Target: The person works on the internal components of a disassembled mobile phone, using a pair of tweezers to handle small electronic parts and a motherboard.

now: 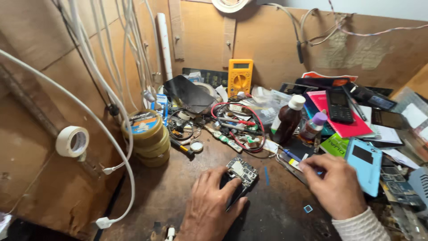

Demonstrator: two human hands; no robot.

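On the cluttered workbench [169, 196] | left hand [209, 207] grips opened phone [240, 175] | right hand [332, 185] fingers pinch blue-handled tool [292, 156], grip narrow | brown bottle [287, 119] behind

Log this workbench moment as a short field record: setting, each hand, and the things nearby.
setting: cluttered wooden workbench, cardboard walls
left hand: resting on an opened phone with its circuit board showing
right hand: fingers at a blue-handled tool on the clutter
behind: yellow multimeter, brown bottle with white cap
left side: stacked tape rolls, masking tape roll
right side: light blue phone case
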